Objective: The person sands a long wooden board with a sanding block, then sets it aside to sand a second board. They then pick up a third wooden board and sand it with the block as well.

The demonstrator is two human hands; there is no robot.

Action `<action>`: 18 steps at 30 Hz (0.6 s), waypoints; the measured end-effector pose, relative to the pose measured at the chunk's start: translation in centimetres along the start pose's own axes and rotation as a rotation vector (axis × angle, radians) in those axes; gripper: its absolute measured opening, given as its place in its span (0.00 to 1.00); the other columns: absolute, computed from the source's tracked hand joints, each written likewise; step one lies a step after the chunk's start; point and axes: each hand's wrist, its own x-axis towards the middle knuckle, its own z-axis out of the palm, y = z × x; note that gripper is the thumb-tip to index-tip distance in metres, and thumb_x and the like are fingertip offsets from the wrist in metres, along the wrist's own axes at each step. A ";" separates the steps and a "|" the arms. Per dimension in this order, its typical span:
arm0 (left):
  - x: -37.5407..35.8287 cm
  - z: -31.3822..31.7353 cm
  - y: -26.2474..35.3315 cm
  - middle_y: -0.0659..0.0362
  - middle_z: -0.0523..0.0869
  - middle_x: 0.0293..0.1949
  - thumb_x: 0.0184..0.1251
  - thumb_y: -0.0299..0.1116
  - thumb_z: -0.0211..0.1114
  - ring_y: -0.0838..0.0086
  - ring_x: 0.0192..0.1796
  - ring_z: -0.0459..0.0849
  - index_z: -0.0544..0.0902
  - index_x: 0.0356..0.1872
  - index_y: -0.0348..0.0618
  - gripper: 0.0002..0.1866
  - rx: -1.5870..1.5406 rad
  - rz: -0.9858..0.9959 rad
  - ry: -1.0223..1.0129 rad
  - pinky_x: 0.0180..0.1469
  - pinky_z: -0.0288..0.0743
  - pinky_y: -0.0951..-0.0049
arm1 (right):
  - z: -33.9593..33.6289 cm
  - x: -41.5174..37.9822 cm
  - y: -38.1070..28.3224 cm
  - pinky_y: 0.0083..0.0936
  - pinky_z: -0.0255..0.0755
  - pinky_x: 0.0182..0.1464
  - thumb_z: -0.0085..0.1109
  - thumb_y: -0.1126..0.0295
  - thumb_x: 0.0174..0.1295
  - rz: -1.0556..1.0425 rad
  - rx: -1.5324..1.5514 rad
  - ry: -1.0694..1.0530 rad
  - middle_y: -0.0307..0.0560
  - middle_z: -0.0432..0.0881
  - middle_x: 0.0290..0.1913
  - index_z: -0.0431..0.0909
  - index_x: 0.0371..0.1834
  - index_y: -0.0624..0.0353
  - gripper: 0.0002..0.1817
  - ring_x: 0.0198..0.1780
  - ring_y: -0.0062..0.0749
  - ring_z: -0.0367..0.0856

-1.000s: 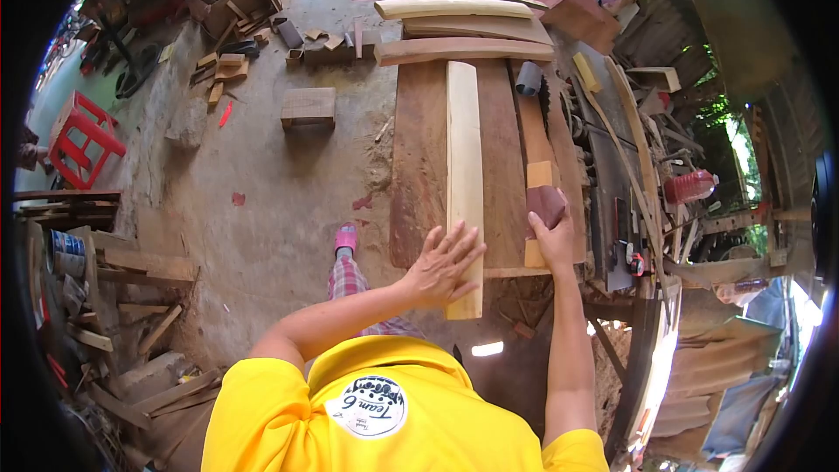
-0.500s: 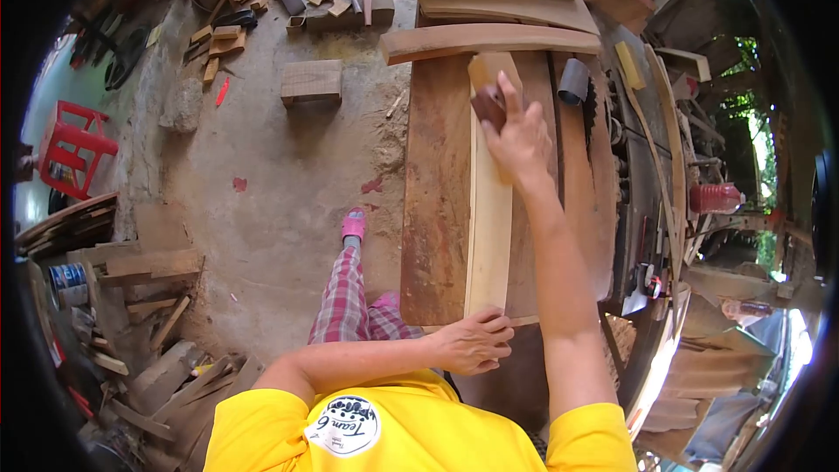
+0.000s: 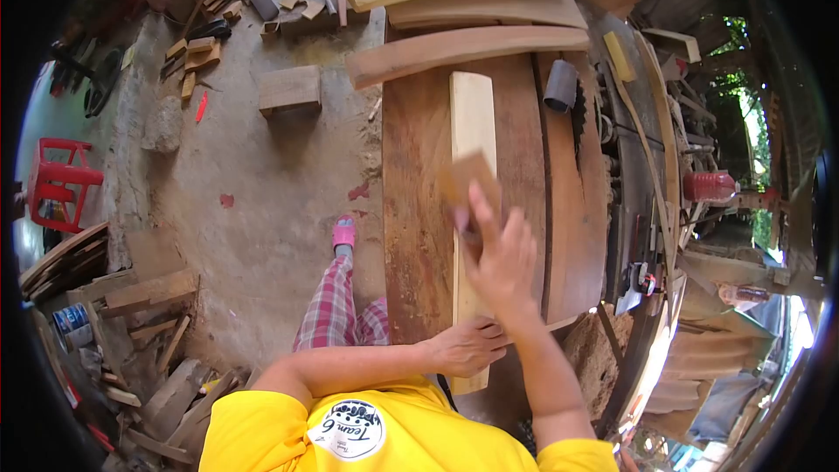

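A long pale wooden strip [image 3: 473, 114] lies lengthwise on the brown wooden table [image 3: 415, 175], its near end jutting past the table's edge. My left hand [image 3: 468, 347] is closed on that near end, with the fingers wrapped over it. Around the middle of the strip, my right hand [image 3: 502, 253] grips a brown block [image 3: 472, 182], which is blurred and rests on or just over the strip. Several curved wooden pieces [image 3: 468, 45] lie crosswise at the table's far end.
A grey cylinder [image 3: 560, 86] stands at the table's right, beside a toothed dark blade [image 3: 580, 122]. On the floor to the left are a wooden block [image 3: 290, 90], a red stool [image 3: 65, 183] and a heap of scrap wood [image 3: 149, 293]. A red bottle [image 3: 709, 186] is at the right.
My right hand has come toward my body with the block, from the strip's far end to its middle. The strip's near end now reaches farther past the table edge and my left hand.
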 end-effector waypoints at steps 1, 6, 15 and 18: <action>0.2 -0.2 0.0 0.58 0.81 0.52 0.64 0.38 0.57 0.65 0.61 0.75 0.81 0.49 0.40 0.16 -0.018 -0.007 -0.006 0.66 0.65 0.62 | 0.9 2.9 0.7 0.48 0.70 0.40 0.67 0.61 0.61 0.018 0.014 0.017 0.58 0.70 0.45 0.52 0.79 0.17 0.46 0.41 0.53 0.76; 0.7 -0.3 0.4 0.62 0.77 0.41 0.62 0.37 0.60 0.70 0.51 0.75 0.80 0.39 0.47 0.08 0.023 -0.047 -0.096 0.60 0.67 0.68 | 2.2 16.2 2.7 0.50 0.74 0.51 0.64 0.55 0.65 0.173 0.042 -0.002 0.61 0.71 0.52 0.49 0.79 0.20 0.43 0.49 0.60 0.79; 0.4 0.6 0.0 0.60 0.82 0.51 0.61 0.36 0.62 0.68 0.62 0.75 0.82 0.42 0.45 0.11 -0.016 -0.081 0.045 0.67 0.64 0.63 | 0.4 -3.2 2.3 0.49 0.73 0.42 0.68 0.60 0.61 -0.113 0.025 0.047 0.59 0.71 0.43 0.58 0.80 0.32 0.43 0.42 0.59 0.76; 0.0 1.5 -0.1 0.61 0.81 0.49 0.60 0.37 0.61 0.69 0.61 0.74 0.82 0.41 0.43 0.12 0.036 -0.027 0.124 0.68 0.63 0.64 | 1.1 -1.0 1.4 0.48 0.73 0.38 0.67 0.58 0.62 -0.032 0.024 0.112 0.57 0.70 0.40 0.60 0.79 0.30 0.41 0.37 0.57 0.77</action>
